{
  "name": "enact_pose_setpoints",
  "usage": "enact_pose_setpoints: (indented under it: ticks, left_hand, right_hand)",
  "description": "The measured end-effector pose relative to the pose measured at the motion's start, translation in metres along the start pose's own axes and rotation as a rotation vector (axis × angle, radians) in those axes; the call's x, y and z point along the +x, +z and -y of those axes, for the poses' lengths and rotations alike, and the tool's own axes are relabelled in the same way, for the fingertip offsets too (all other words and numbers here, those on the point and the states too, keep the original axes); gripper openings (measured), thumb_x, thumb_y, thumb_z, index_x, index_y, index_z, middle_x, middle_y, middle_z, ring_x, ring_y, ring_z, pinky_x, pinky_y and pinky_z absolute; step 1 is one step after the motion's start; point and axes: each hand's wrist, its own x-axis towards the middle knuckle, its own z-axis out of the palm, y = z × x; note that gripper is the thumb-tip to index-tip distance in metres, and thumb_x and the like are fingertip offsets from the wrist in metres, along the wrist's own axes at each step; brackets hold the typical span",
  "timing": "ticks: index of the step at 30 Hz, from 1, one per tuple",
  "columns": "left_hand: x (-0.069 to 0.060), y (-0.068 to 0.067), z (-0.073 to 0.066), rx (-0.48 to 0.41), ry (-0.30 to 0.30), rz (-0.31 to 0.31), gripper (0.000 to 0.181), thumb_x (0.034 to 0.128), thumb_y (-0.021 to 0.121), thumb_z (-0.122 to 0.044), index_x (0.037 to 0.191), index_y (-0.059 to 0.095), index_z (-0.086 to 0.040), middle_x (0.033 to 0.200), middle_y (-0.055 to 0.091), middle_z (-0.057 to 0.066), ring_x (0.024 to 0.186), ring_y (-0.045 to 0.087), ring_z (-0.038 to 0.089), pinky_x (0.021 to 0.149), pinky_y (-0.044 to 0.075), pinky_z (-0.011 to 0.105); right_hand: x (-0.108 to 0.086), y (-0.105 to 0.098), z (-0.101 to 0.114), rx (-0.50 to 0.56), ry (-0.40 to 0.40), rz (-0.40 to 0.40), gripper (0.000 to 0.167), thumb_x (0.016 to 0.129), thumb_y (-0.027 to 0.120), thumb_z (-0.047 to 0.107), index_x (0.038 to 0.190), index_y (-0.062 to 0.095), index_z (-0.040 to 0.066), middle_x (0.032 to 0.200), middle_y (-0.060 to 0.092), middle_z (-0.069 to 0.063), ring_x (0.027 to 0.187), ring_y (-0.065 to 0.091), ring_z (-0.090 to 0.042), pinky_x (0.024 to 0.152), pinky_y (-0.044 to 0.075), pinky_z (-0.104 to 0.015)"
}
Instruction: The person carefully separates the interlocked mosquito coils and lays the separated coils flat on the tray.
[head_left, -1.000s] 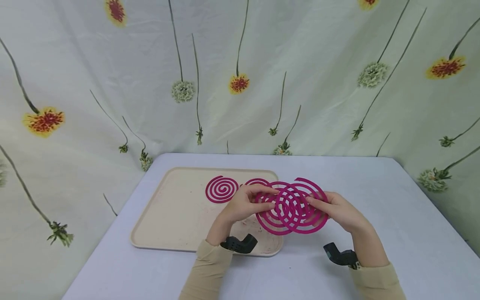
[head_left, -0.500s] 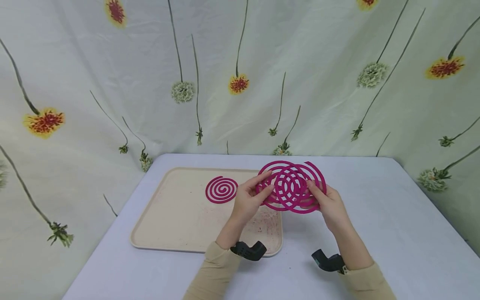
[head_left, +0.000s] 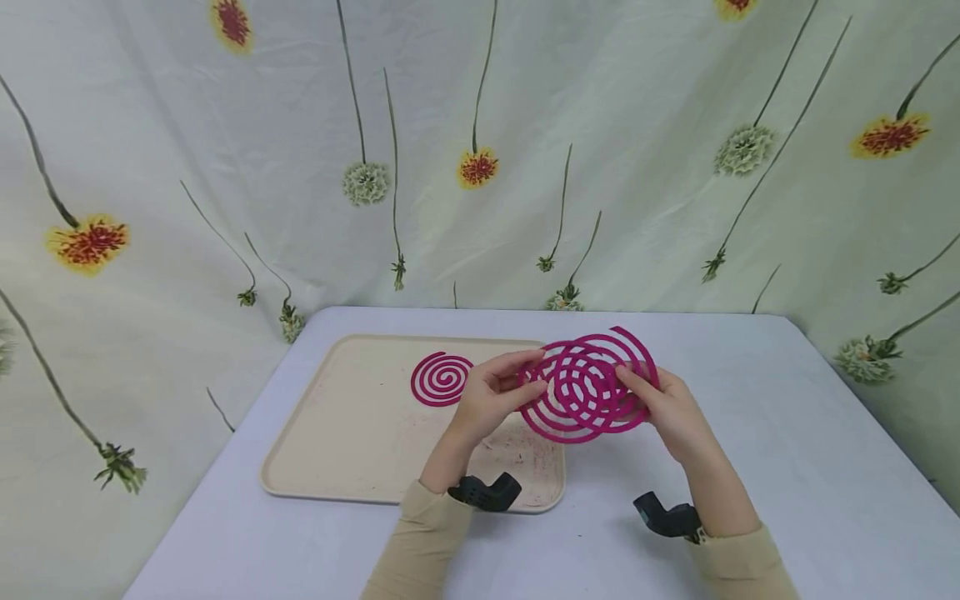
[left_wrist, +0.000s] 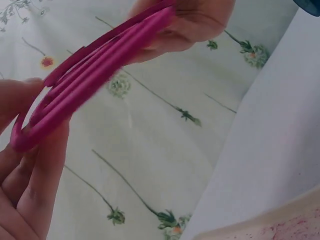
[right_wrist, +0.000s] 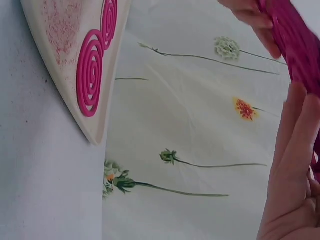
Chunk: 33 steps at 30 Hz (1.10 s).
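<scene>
Between both hands, above the tray's right end, are overlapping magenta mosquito coils [head_left: 588, 389], their rings crossing in a lattice. My left hand [head_left: 483, 400] pinches their left edge between thumb and fingers. On the opposite edge, my right hand [head_left: 675, 417] grips with the thumb on the near face. The left wrist view catches the held coils [left_wrist: 95, 75] nearly edge-on, with slight gaps between layers. Another mosquito coil [head_left: 442, 380] lies flat on the tray behind the left hand. The right wrist view shows two coils on the tray, the nearer coil [right_wrist: 91, 74] by its corner.
A beige tray [head_left: 337, 433] with reddish crumbs sits on the left and middle of the white table [head_left: 750, 375]. A flower-printed cloth [head_left: 645, 100] hangs behind the table. Each wrist carries a black camera mount [head_left: 487, 492].
Both hands lifted the held coils up and away, then lowered them slightly. The coils overlap more than a second ago and are tilted differently. The coil on the tray stayed put.
</scene>
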Motion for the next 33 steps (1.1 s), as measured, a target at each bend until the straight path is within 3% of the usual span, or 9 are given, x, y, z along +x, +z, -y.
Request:
enact_pose_setpoints:
  ticks: [6, 12, 14, 17, 23, 28, 33]
  left_hand:
    - [0.0, -0.009, -0.003, 0.028, -0.051, 0.085, 0.028, 0.082, 0.068, 0.005, 0.109, 0.063, 0.009, 0.103, 0.064, 0.022, 0.077, 0.066, 0.015, 0.07, 0.057, 0.033]
    - [-0.002, -0.011, -0.003, 0.022, -0.065, 0.24, 0.034, 0.0792, 0.069, 0.008, 0.112, 0.061, 0.008, 0.107, 0.062, 0.02, 0.084, 0.066, 0.021, 0.073, 0.056, 0.037]
    - [-0.002, -0.011, -0.006, 0.029, -0.058, 0.26, 0.034, 0.0787, 0.069, 0.008, 0.112, 0.06, 0.009, 0.107, 0.062, 0.02, 0.086, 0.066, 0.022, 0.074, 0.056, 0.037]
    - [-0.001, -0.01, -0.004, 0.039, -0.049, 0.21, 0.033, 0.0801, 0.069, 0.006, 0.112, 0.06, 0.008, 0.106, 0.062, 0.02, 0.086, 0.065, 0.021, 0.073, 0.056, 0.035]
    - [0.001, -0.003, -0.001, 0.055, -0.095, 0.004, 0.033, 0.0821, 0.068, 0.005, 0.114, 0.059, 0.007, 0.111, 0.063, 0.021, 0.092, 0.065, 0.025, 0.077, 0.055, 0.032]
    - [0.001, 0.008, -0.017, 0.018, -0.068, -0.098, 0.033, 0.083, 0.065, 0.008, 0.114, 0.057, 0.012, 0.115, 0.059, 0.028, 0.102, 0.06, 0.043, 0.082, 0.053, 0.033]
    - [0.0, 0.018, -0.028, 0.019, -0.055, -0.209, 0.031, 0.0831, 0.065, 0.008, 0.113, 0.058, 0.012, 0.116, 0.059, 0.029, 0.106, 0.058, 0.042, 0.082, 0.052, 0.031]
  right_hand:
    - [0.002, -0.015, -0.003, -0.084, -0.049, 0.244, 0.039, 0.091, 0.061, 0.02, 0.111, 0.053, -0.011, 0.089, 0.068, -0.015, 0.077, 0.068, -0.021, 0.073, 0.056, -0.032]
    - [0.003, -0.023, -0.004, -0.132, -0.056, 0.409, 0.031, 0.091, 0.06, 0.018, 0.099, 0.059, -0.012, 0.079, 0.067, -0.019, 0.071, 0.068, -0.024, 0.071, 0.056, -0.032]
    - [0.003, -0.024, -0.004, -0.152, -0.067, 0.432, 0.029, 0.091, 0.06, 0.017, 0.098, 0.06, -0.012, 0.079, 0.066, -0.022, 0.07, 0.068, -0.024, 0.069, 0.056, -0.032]
    - [0.004, -0.021, -0.005, -0.151, -0.078, 0.382, 0.028, 0.091, 0.061, 0.016, 0.099, 0.06, -0.011, 0.08, 0.066, -0.022, 0.07, 0.068, -0.024, 0.068, 0.056, -0.031]
    - [0.003, -0.008, -0.003, -0.115, -0.064, 0.191, 0.033, 0.09, 0.063, 0.019, 0.104, 0.059, -0.011, 0.086, 0.068, -0.017, 0.076, 0.068, -0.022, 0.071, 0.055, -0.028]
    - [0.002, -0.002, -0.001, -0.082, -0.049, 0.074, 0.038, 0.091, 0.063, 0.022, 0.11, 0.058, -0.01, 0.092, 0.068, -0.016, 0.079, 0.067, -0.02, 0.072, 0.055, -0.026]
    - [0.002, 0.004, -0.001, -0.056, -0.023, -0.038, 0.04, 0.091, 0.063, 0.024, 0.113, 0.058, -0.009, 0.097, 0.068, -0.017, 0.079, 0.067, -0.014, 0.072, 0.054, -0.024]
